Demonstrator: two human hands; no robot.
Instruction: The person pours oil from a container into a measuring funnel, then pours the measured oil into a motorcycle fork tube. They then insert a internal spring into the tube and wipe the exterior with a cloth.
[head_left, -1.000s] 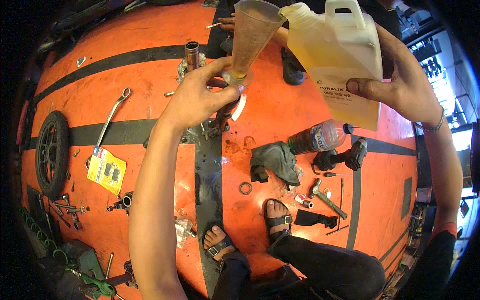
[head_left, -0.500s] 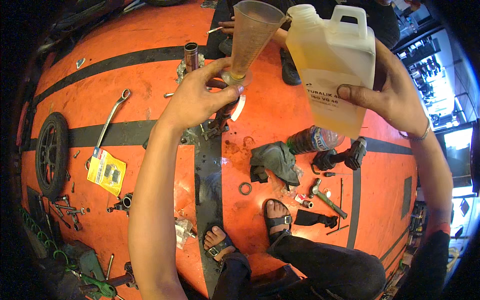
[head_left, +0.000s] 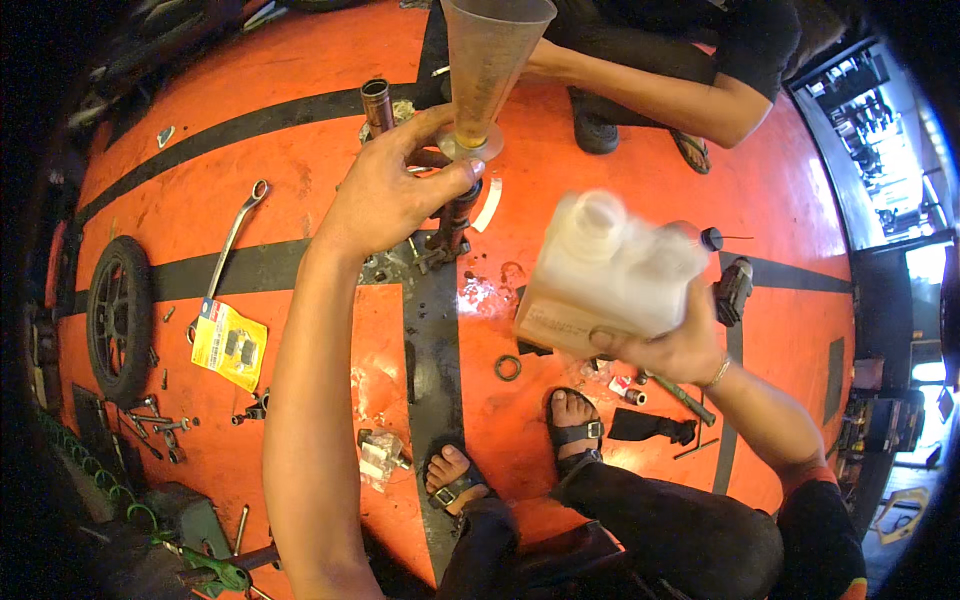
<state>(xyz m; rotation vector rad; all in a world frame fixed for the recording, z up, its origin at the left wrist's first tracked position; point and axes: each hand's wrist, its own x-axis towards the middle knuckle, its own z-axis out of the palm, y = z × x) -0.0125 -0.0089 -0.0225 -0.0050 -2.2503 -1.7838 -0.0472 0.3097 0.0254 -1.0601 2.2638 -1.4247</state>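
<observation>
The left hand point(head_left: 398, 190) pinches a translucent conical plastic measuring cup point(head_left: 490, 65) near its foot, long axis roughly upright in view, while the right hand point(head_left: 675, 345) grips a whitish plastic jug point(head_left: 600, 285) well apart, lower right.

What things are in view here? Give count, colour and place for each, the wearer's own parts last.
conical cup: one, clear, in the left hand
jug: one, whitish, in the right hand
metal tube: one, brownish, beyond the left hand
bottle cap: one, black, behind the jug
wheel: one, black, far left
wrench: one, silver, left floor
packet: one, yellow, over the wrench
bolts and fittings: several, grey, lower left
ring: one, dark, centre floor
tool handle: one, green, by the right hand
plastic bag: one, clear, lower centre
co-worker's arm: one, black sleeve, top right
floor: one, orange, black-striped, throughout
sandals: two, black, lower centre
left hand: one, bare, at the cup's foot
right hand: one, bare, at the jug's lower corner
</observation>
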